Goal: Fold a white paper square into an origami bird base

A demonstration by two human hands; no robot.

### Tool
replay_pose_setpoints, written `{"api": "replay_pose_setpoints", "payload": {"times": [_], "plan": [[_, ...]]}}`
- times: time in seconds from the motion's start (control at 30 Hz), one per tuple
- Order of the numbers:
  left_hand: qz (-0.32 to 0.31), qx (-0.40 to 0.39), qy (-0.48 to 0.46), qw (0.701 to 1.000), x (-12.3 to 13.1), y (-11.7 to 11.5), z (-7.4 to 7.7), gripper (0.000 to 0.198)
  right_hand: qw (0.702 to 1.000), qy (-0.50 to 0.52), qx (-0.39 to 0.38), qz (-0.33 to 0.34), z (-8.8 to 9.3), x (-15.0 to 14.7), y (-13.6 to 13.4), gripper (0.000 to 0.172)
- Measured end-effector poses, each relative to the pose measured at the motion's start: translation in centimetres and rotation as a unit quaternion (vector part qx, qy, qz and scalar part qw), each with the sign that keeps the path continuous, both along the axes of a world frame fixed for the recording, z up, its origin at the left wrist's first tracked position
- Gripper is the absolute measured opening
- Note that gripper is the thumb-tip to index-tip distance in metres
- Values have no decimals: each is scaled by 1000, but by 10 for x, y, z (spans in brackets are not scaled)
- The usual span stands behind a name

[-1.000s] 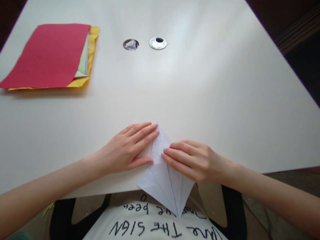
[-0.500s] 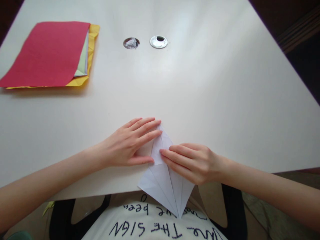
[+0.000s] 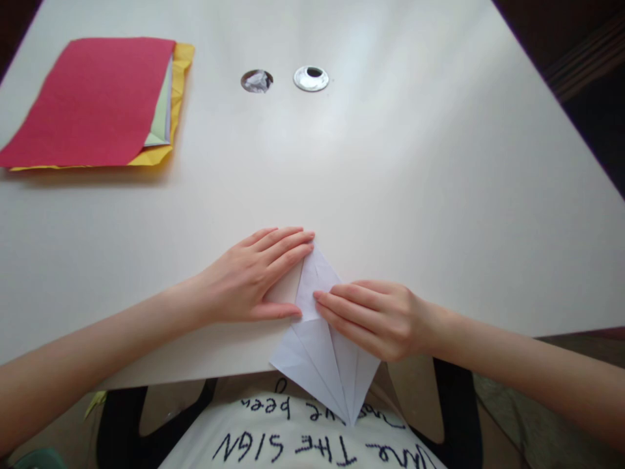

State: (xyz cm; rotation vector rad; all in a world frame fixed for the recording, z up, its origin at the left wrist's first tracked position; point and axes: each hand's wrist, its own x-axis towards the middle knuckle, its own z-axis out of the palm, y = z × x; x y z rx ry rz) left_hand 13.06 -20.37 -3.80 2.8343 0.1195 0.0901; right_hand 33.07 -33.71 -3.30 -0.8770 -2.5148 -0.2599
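Observation:
A folded white paper (image 3: 312,345) with several creases lies at the table's near edge, its lower point hanging over the edge in front of my shirt. My left hand (image 3: 249,273) rests flat with its fingers stretched out, fingertips on the paper's upper tip and thumb at its left edge. On the paper's right side is my right hand (image 3: 374,316), its fingers pressed together and their tips on the middle of the sheet. Its thumb is hidden below the fingers.
A red sheet (image 3: 97,101) lies over yellow paper (image 3: 181,71) at the table's far left. Two round fittings, a hole (image 3: 256,81) and a silver ring (image 3: 311,79), are set in the white table (image 3: 439,195) farther back.
The fingers of my left hand have drawn closer together near the paper's upper tip. My right hand and the paper have hardly moved.

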Motion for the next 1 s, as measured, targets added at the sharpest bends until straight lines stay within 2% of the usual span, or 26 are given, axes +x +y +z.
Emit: {"api": "replay_pose_setpoints", "payload": {"times": [0.1, 0.43, 0.67, 0.83, 1.0], "plan": [[4, 5, 3, 1000, 0, 0, 1, 78, 1000, 7, 2, 1, 0, 0, 0, 16], [-4, 32, -21, 999, -3, 0, -1, 65, 1000, 14, 7, 0, 0, 0, 1, 15], [-2, 36, -24, 999, -3, -1, -1, 66, 1000, 8, 6, -1, 0, 0, 0, 16], [29, 49, -41, 998, -5, -3, -2, 71, 1000, 13, 6, 4, -2, 1, 0, 15], [33, 52, -24, 998, -6, -3, 0, 74, 1000, 12, -2, 6, -3, 1, 0, 15]]}}
